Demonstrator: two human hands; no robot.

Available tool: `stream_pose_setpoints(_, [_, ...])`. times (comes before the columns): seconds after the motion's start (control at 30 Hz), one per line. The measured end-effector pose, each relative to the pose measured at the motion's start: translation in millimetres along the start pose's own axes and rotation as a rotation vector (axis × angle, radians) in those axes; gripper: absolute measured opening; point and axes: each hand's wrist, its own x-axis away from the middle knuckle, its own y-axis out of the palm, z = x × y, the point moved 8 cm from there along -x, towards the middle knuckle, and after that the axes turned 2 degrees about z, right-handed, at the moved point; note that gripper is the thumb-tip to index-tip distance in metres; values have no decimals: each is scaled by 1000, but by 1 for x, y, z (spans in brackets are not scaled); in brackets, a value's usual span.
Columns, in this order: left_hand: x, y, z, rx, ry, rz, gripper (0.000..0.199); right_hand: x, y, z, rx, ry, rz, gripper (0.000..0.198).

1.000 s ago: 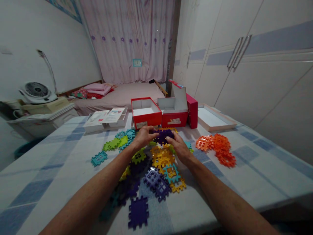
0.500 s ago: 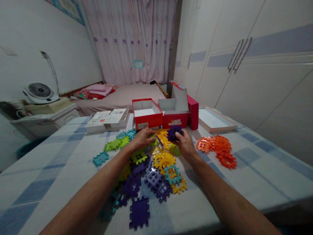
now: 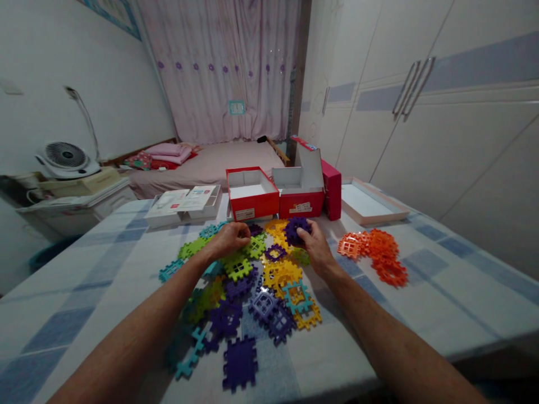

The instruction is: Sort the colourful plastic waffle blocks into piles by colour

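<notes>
My right hand (image 3: pixel 316 242) grips dark purple interlocking tiles (image 3: pixel 296 230), thumb on the near face, above the right side of the pile. My left hand (image 3: pixel 229 239) has its fingers curled over lime green tiles (image 3: pixel 256 247); whatever its fingertips hold, if anything, is hidden. Between the hands a purple ring-shaped tile (image 3: pixel 275 253) lies on yellow tiles (image 3: pixel 281 273). Closer to me are lilac window tiles (image 3: pixel 264 303), a turquoise frame tile (image 3: pixel 297 297) and a solid purple square tile (image 3: pixel 240 365). My left forearm covers part of the pile.
Orange tiles (image 3: pixel 383 255) lie in a separate group on the right. Behind the pile stand an open red box (image 3: pixel 255 207), a second red box (image 3: pixel 301 209) and an upright pink-red box (image 3: pixel 332 189). A shallow tray (image 3: pixel 374 219) and a white box (image 3: pixel 168 216) flank them.
My left hand has moved left, away from the purple ring tile, which was tilted and now lies flat on the yellow ones. My right hand still holds the purple tiles in nearly the same place.
</notes>
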Motion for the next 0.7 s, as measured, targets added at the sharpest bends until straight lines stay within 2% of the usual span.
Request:
stream_pose_setpoints(0.13, [7,-11,-4,-49,-48,78,15,3,2,0,43,7,-6,38])
stream_pose_setpoints(0.23, [9,-10,14,-52,-6,99,22,5,7,1,46,10,-46,37])
stream_pose_setpoints(0.37, [15,17,65,-26,267,-73,37,9,16,-6,50,-46,-161,36])
stream_pose_setpoints(0.43, [19,32,82,-64,339,-168,36,10,16,-9,74,-82,-165,36])
stream_pose_setpoints(0.5, [18,40,86,-84,324,-200,30,11,16,-11,79,-87,-169,36])
stream_pose_setpoints(0.57, [13,41,81,-35,253,-176,25,10,16,-10,60,-68,-169,36])
stream_pose_setpoints(0.7, [2,33,55,291,43,-57,20,9,15,-7,-60,-5,-163,36])
